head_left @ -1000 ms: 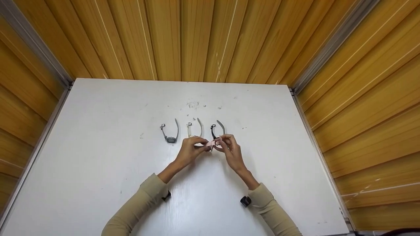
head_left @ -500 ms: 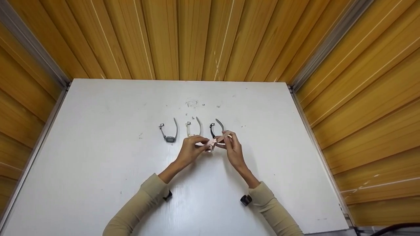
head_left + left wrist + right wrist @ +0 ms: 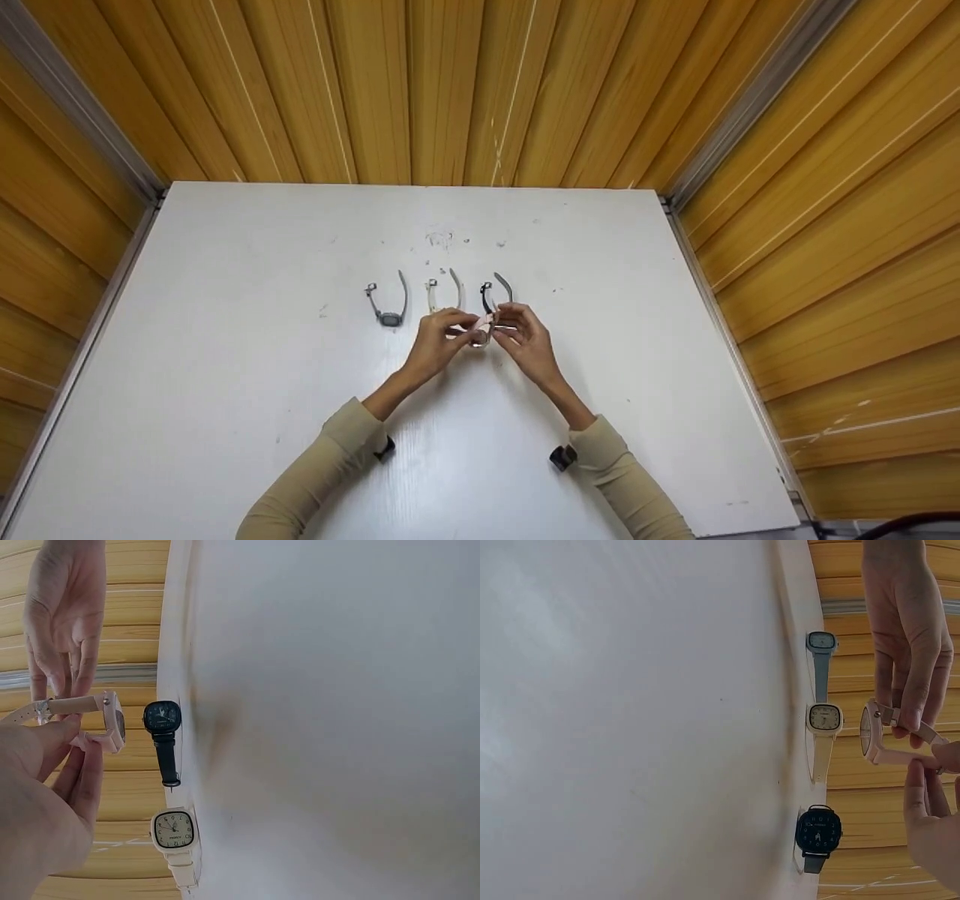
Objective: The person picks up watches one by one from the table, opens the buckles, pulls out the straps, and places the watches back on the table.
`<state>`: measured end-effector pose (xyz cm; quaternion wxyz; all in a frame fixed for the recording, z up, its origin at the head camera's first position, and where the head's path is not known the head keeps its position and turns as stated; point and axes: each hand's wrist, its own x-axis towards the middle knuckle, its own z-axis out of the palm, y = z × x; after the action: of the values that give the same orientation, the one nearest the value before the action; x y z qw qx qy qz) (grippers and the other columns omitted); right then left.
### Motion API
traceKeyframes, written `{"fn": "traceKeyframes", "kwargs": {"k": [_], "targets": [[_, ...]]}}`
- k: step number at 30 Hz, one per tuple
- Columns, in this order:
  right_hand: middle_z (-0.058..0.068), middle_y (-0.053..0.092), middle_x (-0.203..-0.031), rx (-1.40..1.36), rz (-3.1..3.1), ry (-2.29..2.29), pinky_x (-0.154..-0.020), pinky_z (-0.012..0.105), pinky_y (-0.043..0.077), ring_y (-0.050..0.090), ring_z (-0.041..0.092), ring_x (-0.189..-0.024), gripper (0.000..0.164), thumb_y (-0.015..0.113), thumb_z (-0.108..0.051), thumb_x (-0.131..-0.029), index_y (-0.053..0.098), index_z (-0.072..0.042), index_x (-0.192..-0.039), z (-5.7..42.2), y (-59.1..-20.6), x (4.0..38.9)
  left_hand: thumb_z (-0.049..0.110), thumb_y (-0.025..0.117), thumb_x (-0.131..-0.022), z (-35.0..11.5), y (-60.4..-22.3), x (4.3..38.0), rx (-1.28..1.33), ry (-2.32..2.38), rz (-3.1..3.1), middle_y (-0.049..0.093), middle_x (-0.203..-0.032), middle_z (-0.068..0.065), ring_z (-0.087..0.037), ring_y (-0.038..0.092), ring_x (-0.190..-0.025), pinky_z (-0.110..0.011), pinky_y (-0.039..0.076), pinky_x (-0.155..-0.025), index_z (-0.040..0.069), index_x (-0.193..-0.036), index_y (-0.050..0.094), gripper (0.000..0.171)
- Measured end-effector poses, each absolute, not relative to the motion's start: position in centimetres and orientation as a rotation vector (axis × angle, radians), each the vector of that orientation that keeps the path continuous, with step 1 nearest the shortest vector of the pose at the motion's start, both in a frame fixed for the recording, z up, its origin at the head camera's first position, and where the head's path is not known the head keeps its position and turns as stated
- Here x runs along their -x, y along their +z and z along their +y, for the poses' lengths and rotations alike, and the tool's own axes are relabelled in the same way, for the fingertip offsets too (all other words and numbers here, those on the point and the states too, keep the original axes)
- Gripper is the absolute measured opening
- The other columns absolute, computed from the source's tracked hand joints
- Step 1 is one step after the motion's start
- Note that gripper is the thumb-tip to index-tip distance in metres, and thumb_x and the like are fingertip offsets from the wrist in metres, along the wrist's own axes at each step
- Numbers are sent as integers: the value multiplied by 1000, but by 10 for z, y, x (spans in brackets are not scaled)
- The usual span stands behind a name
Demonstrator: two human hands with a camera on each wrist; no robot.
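A pink wristwatch (image 3: pixel 482 330) is held off the table between both hands, its strap bent round toward the buckle. My left hand (image 3: pixel 435 345) pinches one strap half between thumb and fingers, near the case. The right hand (image 3: pixel 529 346) has thumb and fingertips at the buckle end of the strap, pinching it. In the left wrist view the pink watch (image 3: pixel 112 722) shows its case edge-on, with the buckle by the right fingertips. Beyond the hands stand a black watch (image 3: pixel 162 717) and a cream watch (image 3: pixel 174 829); the head view partly hides both behind fingers.
A grey-blue watch (image 3: pixel 390 319) stands left of the cream one, its straps spread toward the back. The white table (image 3: pixel 262 247) has small dark marks near its far middle. Wood-look panels (image 3: pixel 442 90) enclose the back and sides.
The right hand first lifts the pink strap end up to the right, then lowers it toward the buckle as its fingers spread slightly. The left hand keeps its grip; the other watches stay put.
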<state>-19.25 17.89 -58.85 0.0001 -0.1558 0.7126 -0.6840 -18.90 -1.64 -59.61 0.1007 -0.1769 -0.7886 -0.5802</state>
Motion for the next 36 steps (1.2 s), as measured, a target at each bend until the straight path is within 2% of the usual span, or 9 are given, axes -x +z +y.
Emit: {"fn": "traceKeyframes", "kwargs": {"k": [7, 10, 14, 18, 23, 26, 29, 32, 36], "targets": [[33, 62, -120, 449, 2252, -2159, -91, 22, 60, 69, 15, -100, 46, 72, 14, -86, 55, 17, -129, 179, -590, 191, 1, 78, -87, -15, -597, 188, 509, -1770, -2307, 76, -98, -16, -33, 74, -94, -27, 65, -79, -2, -104, 78, 17], [34, 64, -119, 462, 2287, -2157, -90, 20, 60, 69, 10, -100, 37, 72, 12, -87, 62, 18, -122, 179, -591, 190, 3, 78, -87, -14, -598, 187, 496, -1811, -2292, 77, -99, -17, -35, 74, -95, -28, 65, -78, -1, -105, 78, 18], [30, 69, -116, 483, 2363, -2103, -88, 20, 60, 69, 6, -99, 23, 72, 4, -90, 71, 12, -112, 180, -592, 189, 4, 77, -88, -14, -595, 186, 471, -1860, -2292, 77, -102, -17, -35, 73, -97, -28, 65, -80, -1, -107, 77, 20], [25, 74, -113, 446, 2417, -2044, -86, 19, 59, 71, 8, -97, 21, 73, -3, -92, 73, 6, -112, 181, -592, 189, 4, 75, -91, -15, -593, 185, 468, -1826, -2340, 76, -105, -17, -33, 73, -97, -24, 63, -79, -1, -114, 74, 23], [27, 74, -111, 415, 2445, -2090, -82, 13, 57, 71, 4, -92, 20, 70, 5, -92, 73, 9, -111, 178, -588, 188, 2, 72, -92, -14, -592, 187, 509, -1816, -2355, 76, -106, -16, -34, 70, -95, -26, 56, -72, 2, -124, 70, 33], [31, 73, -108, 434, 2453, -2121, -79, 12, 57, 71, 5, -88, 19, 70, 8, -91, 73, 13, -109, 175, -581, 184, -5, 70, -89, -12, -592, 189, 509, -1865, -2339, 75, -107, -17, -37, 68, -99, -35, 56, -76, 1, -126, 69, 37], [34, 72, -104, 450, 2431, -2160, -77, 12, 58, 71, 6, -86, 17, 71, 9, -89, 72, 16, -105, 173, -571, 179, -7, 69, -89, -9, -590, 189, 489, -1919, -2324, 74, -108, -22, -39, 67, -103, -34, 57, -81, -3, -125, 68, 36], [36, 71, -101, 442, 2396, -2202, -74, 12, 58, 71, 5, -83, 16, 71, 11, -88, 72, 18, -103, 171, -565, 175, -3, 67, -94, -7, -581, 187, 460, -1967, -2325, 73, -109, -25, -33, 67, -101, -27, 54, -81, -7, -124, 67, 31], [37, 71, -99, 432, 2383, -2230, -73, 12, 58, 71, 3, -82, 15, 72, 12, -87, 72, 18, -100, 170, -563, 174, 4, 66, -97, -6, -559, 179, 418, -2036, -2311, 73, -108, -24, -15, 66, -96, -24, 51, -81, -7, -118, 69, 24]]}}
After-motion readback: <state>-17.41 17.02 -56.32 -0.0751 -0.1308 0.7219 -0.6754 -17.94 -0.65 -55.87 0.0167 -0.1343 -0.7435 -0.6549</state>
